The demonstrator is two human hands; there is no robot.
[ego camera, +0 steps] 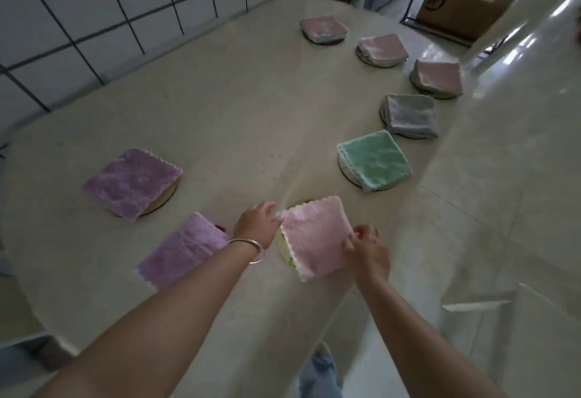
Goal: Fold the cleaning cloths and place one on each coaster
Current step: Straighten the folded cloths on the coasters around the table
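Note:
A folded pink cloth [316,235] lies over a yellowish coaster [283,248] near the table's front edge. My left hand [257,224] pinches the cloth's upper left corner. My right hand [366,248] pinches its right edge. Folded cloths sit on round coasters around the table: two purple ones [132,182] [184,251] at left, a green one [374,160], a grey one [410,114] and three pink ones [438,77] [383,47] [322,28] along the right side. A dark red bit [221,228] shows beside the nearer purple cloth.
The beige table [239,114] stands against a tiled wall [94,4] on the left. A glossy floor [503,177] runs along the right. A cardboard box [465,4] and a black metal frame stand beyond the table's far right corner.

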